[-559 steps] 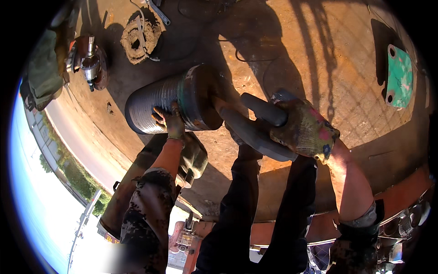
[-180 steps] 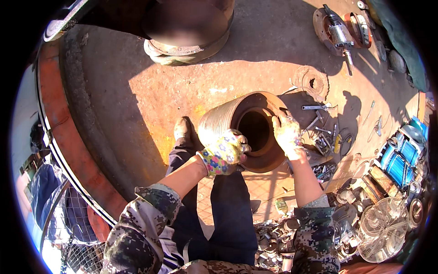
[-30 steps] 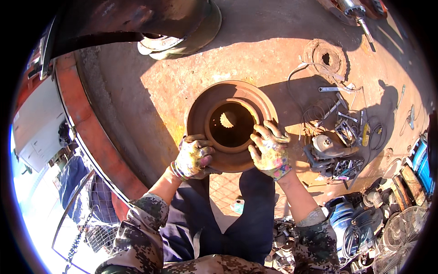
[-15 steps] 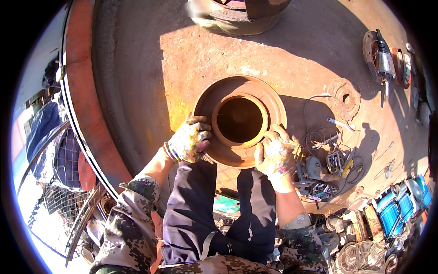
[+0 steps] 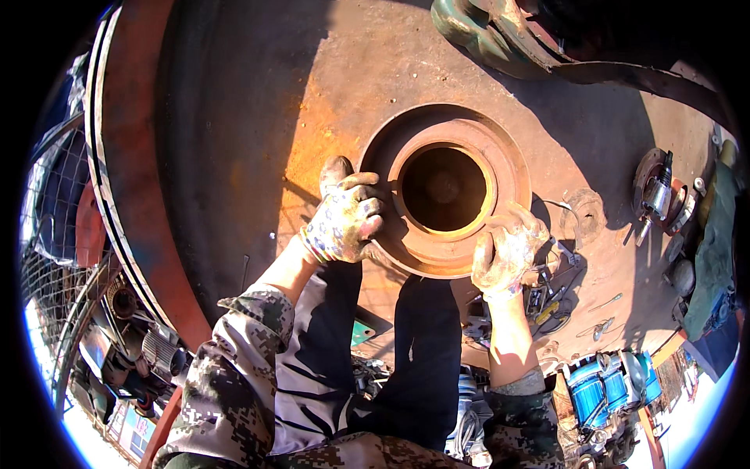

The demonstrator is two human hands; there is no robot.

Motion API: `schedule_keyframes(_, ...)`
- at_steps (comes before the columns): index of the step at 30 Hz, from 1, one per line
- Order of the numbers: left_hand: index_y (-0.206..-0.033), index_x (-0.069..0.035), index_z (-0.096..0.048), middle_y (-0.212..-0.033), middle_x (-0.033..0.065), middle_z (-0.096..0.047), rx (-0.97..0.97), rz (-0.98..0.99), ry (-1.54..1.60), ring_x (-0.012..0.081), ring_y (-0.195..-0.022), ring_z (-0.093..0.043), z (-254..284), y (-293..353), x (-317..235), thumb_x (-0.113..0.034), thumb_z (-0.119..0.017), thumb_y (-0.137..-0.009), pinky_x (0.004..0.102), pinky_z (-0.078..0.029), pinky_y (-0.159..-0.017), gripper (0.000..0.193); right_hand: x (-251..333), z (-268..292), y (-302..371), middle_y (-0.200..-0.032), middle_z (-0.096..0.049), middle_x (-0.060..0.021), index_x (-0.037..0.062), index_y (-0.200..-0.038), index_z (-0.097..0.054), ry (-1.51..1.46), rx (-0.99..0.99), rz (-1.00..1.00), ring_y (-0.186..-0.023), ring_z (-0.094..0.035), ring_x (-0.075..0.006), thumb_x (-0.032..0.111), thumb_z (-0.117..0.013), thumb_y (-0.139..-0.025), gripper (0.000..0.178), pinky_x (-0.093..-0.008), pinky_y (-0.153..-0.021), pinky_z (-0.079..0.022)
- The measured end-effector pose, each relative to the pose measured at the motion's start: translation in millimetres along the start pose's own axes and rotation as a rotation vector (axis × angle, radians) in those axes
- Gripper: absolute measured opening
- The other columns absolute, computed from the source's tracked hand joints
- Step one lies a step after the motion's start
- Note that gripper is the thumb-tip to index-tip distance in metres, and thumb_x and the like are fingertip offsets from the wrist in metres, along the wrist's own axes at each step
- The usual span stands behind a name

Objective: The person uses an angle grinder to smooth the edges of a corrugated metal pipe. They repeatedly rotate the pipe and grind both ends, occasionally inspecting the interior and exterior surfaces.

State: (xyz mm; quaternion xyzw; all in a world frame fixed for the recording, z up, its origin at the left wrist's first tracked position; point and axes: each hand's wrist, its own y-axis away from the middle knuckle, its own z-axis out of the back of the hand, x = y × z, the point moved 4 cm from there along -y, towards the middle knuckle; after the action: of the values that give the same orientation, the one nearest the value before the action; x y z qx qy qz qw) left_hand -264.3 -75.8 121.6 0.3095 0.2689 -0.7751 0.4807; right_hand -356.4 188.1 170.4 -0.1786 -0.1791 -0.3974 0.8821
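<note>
A rusty round metal housing (image 5: 512,156) with a wide outer rim and a deep central bore rests in front of my legs. My left hand (image 5: 344,215), in a stained patterned glove, closes its fingers on the rim's left side. On the lower right, my right hand (image 5: 509,248), gloved too, has its fingers curled over the same rim. Both thumbs show in part; the fingertips under the edge are hidden. Inside the bore it is dark, with a dim round patch at the bottom.
A curved red-brown metal edge (image 5: 129,156) runs along the left. Hand tools (image 5: 547,301) lie right of my right hand. Farther right sits a motor armature (image 5: 658,195). Blue motor casings (image 5: 605,391) stand at lower right, and a large dark-green machine part (image 5: 484,35) at the far side.
My view has shifted and turned. The housing looks larger and farther right in it. Both hands stay on its rim, and a large green machine part now shows at the far side.
</note>
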Motion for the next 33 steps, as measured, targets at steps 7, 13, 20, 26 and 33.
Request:
schedule_keyframes(7, -0.087, -0.007, -0.066, -0.096, 0.0109, -0.065, -0.177, 0.058, 0.014, 0.0361, -0.103, -0.064, 24.1, 10.0, 9.1, -0.050, -0.080, -0.066, 0.0551, -0.046, -0.110, 0.049, 15.5, -8.2, -48.6, -0.101, -0.064, -0.0150, 0.0030, -0.092, -0.063, -0.076, 0.099, 0.054, -0.113, -0.058, -0.0373, 0.014, -0.055, -0.098, 0.015, -0.0533, -0.101, -0.041)
schedule_keyframes(13, -0.079, -0.009, -0.061, -0.086, 0.0083, -0.059, -0.283, 0.087, 0.110, 0.0331, -0.095, -0.062, 17.7, 18.5, 23.7, -0.055, -0.079, -0.070, 0.0553, -0.044, -0.110, 0.051, -18.2, -24.8, -30.2, -0.098, -0.064, -0.0140, 0.0053, -0.101, -0.061, -0.028, 0.095, 0.132, -0.098, -0.062, -0.0373, 0.016, -0.055, -0.101, 0.012, -0.0524, -0.087, -0.047)
schedule_keyframes(20, -0.079, -0.009, -0.060, -0.086, 0.0087, -0.057, -0.396, 0.112, 0.175, 0.0338, -0.094, -0.062, 11.7, 33.0, 27.8, -0.051, -0.083, -0.064, 0.0554, -0.045, -0.109, 0.050, -19.6, -24.1, -36.0, -0.086, -0.059, -0.0148, 0.0017, -0.098, -0.058, -0.084, 0.352, 0.021, -0.077, -0.057, -0.0347, 0.011, -0.050, -0.104, 0.013, -0.0490, -0.071, -0.045)
schedule_keyframes(26, -0.077, -0.010, -0.058, -0.085, 0.0095, -0.056, -0.462, 0.103, 0.261, 0.0351, -0.093, -0.062, 13.0, 22.2, 24.1, -0.048, -0.085, -0.060, 0.0560, -0.046, -0.107, 0.050, -50.6, -15.6, -19.1, -0.094, -0.067, -0.0098, -0.0001, -0.110, -0.068, 0.000, 0.287, -0.024, -0.080, -0.062, -0.0248, 0.016, -0.056, -0.103, 0.022, -0.0395, -0.072, -0.051)
schedule_keyframes(33, -0.077, -0.010, -0.058, -0.084, 0.0093, -0.057, -0.435, 0.115, 0.239, 0.0350, -0.093, -0.061, 17.6, 19.6, 27.5, -0.048, -0.085, -0.065, 0.0567, -0.045, -0.107, 0.048, -29.2, -15.4, -44.5, -0.096, -0.067, -0.0113, -0.0011, -0.110, -0.068, -0.020, 0.165, 0.181, -0.083, -0.064, -0.0277, 0.013, -0.056, -0.099, 0.021, -0.0418, -0.075, -0.052)
